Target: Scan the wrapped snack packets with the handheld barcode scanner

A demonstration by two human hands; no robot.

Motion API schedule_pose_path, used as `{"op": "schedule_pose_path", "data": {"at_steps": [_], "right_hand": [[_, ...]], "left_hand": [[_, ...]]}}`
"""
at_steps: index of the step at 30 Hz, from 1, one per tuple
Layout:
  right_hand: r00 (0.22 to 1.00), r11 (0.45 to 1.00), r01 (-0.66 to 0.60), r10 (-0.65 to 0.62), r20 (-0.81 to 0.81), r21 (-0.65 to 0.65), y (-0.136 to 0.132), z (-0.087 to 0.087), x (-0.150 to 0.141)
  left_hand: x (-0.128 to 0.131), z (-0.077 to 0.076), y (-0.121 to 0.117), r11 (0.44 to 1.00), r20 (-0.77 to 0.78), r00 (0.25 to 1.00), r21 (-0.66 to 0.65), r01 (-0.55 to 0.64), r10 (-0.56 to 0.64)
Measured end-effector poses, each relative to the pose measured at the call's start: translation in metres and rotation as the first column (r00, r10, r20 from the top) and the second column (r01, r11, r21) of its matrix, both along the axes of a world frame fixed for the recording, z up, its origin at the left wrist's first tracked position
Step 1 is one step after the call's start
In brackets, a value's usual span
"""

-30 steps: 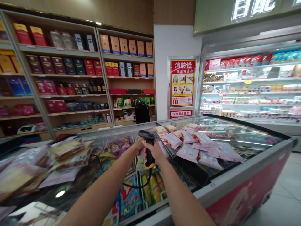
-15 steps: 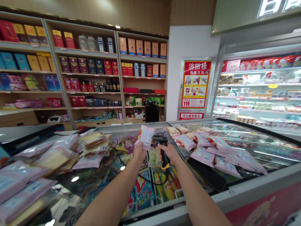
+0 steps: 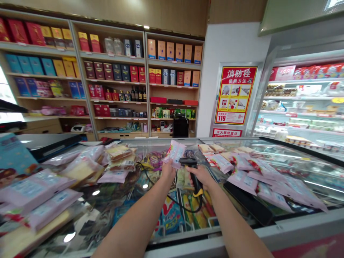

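Above the glass top of a chest freezer (image 3: 301, 229), the left hand (image 3: 168, 172) pinches a flat pink plastic sachet (image 3: 175, 153) between its fingers. Fingers of the right hand (image 3: 202, 176) wrap a black pistol-grip barcode scanner (image 3: 194, 175), its thin black cable (image 3: 182, 205) looping below. Similar glossy pink sachets (image 3: 242, 181) lie overlapping on the glass nearby.

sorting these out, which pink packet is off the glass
The pink packet gripped in the left hand, raised above the glass freezer lid; the others lie on it.
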State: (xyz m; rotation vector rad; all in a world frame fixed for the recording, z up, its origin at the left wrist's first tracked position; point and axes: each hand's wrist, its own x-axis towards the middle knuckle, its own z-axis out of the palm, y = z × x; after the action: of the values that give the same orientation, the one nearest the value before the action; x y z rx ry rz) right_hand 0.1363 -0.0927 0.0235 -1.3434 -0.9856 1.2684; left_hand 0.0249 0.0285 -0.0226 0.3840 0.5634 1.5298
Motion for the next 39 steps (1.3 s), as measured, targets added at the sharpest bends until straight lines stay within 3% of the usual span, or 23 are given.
{"op": "schedule_pose_path", "data": {"at_steps": [9,14,17,22,29,36,39], "right_hand": [[1.000,1.000,0.003,-0.003,0.009,-0.002,-0.005,0.005,-0.002],[0.997,0.997,-0.071,0.071,-0.009,0.018,0.004,-0.008,-0.005],[0.993,0.993,-0.112,0.113,-0.021,0.030,0.008,-0.012,-0.017],[0.984,0.982,-0.178,0.180,-0.017,0.061,0.004,-0.002,-0.056],[0.943,0.942,-0.330,0.331,-0.010,0.061,0.003,0.006,-0.135],[0.892,0.887,-0.448,0.453,-0.020,0.112,0.000,0.000,-0.208],[0.870,0.865,-0.492,0.492,0.025,0.094,-0.002,0.003,-0.228]], "left_hand": [[0.001,-0.005,0.005,1.000,-0.008,1.000,0.020,0.018,-0.018],[-0.005,-0.002,0.001,0.999,-0.002,1.000,-0.049,-0.008,0.008],[-0.020,0.004,-0.001,0.996,-0.008,0.999,-0.081,-0.039,0.038],[-0.073,0.019,-0.014,0.987,-0.029,0.989,-0.064,-0.148,0.146],[-0.176,0.028,-0.052,0.944,-0.102,0.941,-0.036,-0.327,0.322],[-0.266,0.029,-0.070,0.843,-0.308,0.800,0.016,-0.537,0.515],[-0.293,0.026,-0.070,0.798,-0.493,0.665,0.109,-0.593,0.561]]}}
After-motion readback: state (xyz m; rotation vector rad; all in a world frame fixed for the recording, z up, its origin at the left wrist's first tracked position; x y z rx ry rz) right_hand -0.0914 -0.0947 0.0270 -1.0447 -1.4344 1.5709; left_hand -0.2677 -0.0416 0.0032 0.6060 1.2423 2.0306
